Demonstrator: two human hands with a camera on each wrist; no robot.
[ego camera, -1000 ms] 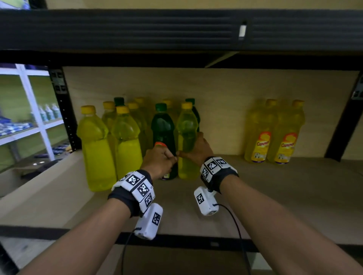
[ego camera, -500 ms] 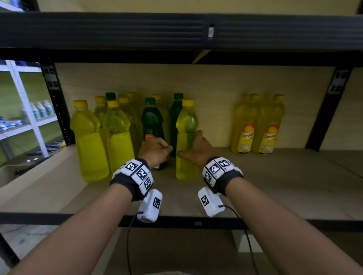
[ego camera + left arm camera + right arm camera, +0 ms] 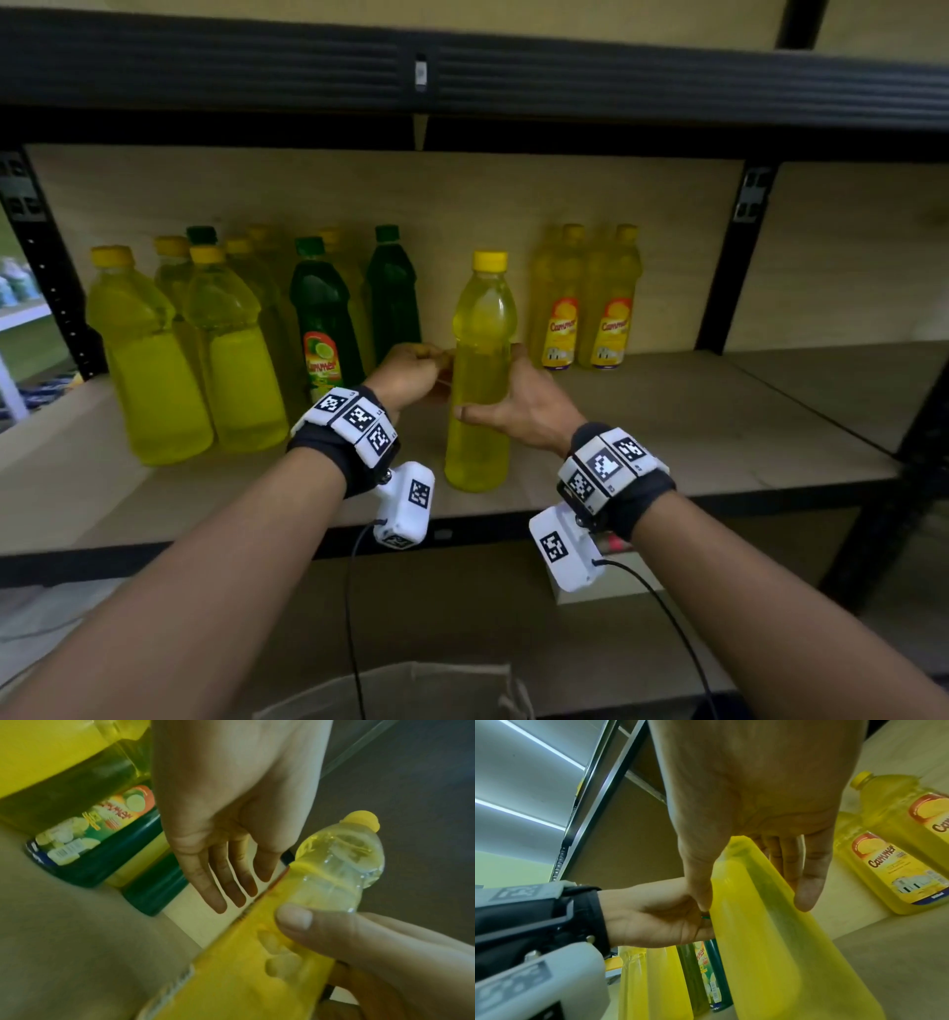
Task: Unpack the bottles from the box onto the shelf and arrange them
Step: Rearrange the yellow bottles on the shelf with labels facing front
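Note:
A tall yellow bottle (image 3: 480, 329) with a yellow cap stands upright on the wooden shelf (image 3: 667, 411), apart from the other bottles. My right hand (image 3: 518, 406) grips its middle, thumb in front and fingers behind (image 3: 805, 882). My left hand (image 3: 411, 367) is at the bottle's left side; in the left wrist view its fingers (image 3: 231, 882) are straight and lie beside the bottle (image 3: 339, 866). To the left stand two dark green bottles (image 3: 323, 318) and several yellow ones (image 3: 236, 354). Two labelled yellow bottles (image 3: 585, 308) stand at the back right.
The upper shelf's black beam (image 3: 462, 72) runs overhead. A black upright (image 3: 724, 267) stands right of the labelled pair, with bare shelf board beyond it. A small white box (image 3: 590, 591) sits on the level below. Something beige (image 3: 411, 688) lies at the bottom edge.
The yellow bottle has moved right, away from the green bottles, into the gap before the labelled pair. Both hands moved with it.

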